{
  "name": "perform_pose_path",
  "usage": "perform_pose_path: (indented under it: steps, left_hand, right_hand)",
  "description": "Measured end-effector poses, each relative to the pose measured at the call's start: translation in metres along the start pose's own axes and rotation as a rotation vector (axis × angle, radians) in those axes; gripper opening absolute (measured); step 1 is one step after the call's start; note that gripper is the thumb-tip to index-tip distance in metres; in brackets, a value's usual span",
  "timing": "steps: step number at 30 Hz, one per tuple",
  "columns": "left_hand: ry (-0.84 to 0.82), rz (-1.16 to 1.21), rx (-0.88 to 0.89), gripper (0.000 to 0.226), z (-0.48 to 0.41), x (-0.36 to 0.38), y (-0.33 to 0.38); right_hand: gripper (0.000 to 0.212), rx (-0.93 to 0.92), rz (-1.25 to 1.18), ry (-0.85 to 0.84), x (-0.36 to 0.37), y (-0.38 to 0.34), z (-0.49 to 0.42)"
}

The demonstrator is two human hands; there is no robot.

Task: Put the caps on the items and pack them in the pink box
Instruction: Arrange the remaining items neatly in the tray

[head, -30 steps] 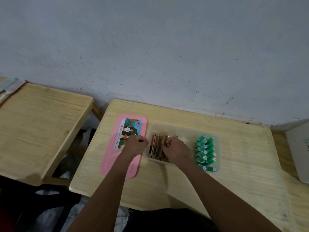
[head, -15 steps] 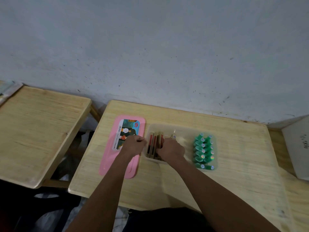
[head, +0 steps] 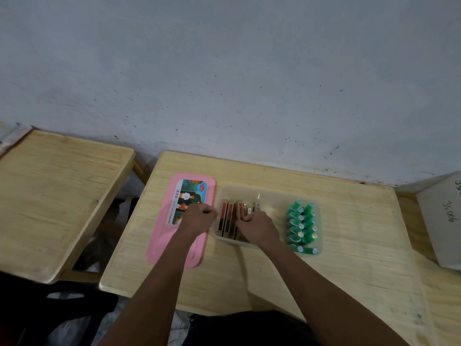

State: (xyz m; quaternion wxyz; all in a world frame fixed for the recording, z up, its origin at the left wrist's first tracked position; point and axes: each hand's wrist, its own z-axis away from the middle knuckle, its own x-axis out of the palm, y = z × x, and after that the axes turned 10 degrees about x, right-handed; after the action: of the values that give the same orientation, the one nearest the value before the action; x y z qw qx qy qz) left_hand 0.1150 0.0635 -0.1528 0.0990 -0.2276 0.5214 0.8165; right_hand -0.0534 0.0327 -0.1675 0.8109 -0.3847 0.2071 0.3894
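Observation:
A flat pink box (head: 159, 245) with a picture sticker lies on the left of the small wooden table (head: 349, 258). Beside it stands a clear plastic tray (head: 272, 196). Several gold and red stick-shaped items (head: 228, 216) lie in a row at its left end. Several green pieces with shiny round ends (head: 303, 226) are lined up at its right end. My left hand (head: 199, 217) is a closed fist over the pink box's right edge, next to the tray's rim; nothing shows in it. My right hand (head: 257, 226) is in the tray, fingers curled onto a gold item.
A second wooden table (head: 57, 196) stands to the left across a gap. A white board with handwriting (head: 441, 216) leans at the right edge. The grey wall runs close behind both tables.
Both hands stay almost where they were. My right hand has shifted slightly left over the gold items, and the view has dipped a little.

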Motion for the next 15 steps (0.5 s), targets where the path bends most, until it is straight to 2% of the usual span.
perform_pose_path:
  steps: [5,9,12,15]
  left_hand:
    - [0.001,-0.004,-0.002,0.013,0.000,0.001,0.002]
    - [-0.009,-0.004,0.004,0.011,-0.001,0.000,0.001]
    - [-0.015,-0.013,0.006,0.011,-0.002,0.000,0.000]
    - [-0.026,-0.007,-0.006,0.012,-0.003,0.000,-0.001]
  right_hand:
    - [0.021,-0.046,0.150,0.020,0.016,-0.005,-0.002]
    - [0.025,-0.148,0.185,-0.059,0.008,0.001,-0.006]
    - [0.025,-0.121,0.142,0.087,-0.010,0.011,-0.009]
    - [0.020,-0.066,0.202,0.243,-0.026,0.017,-0.008]
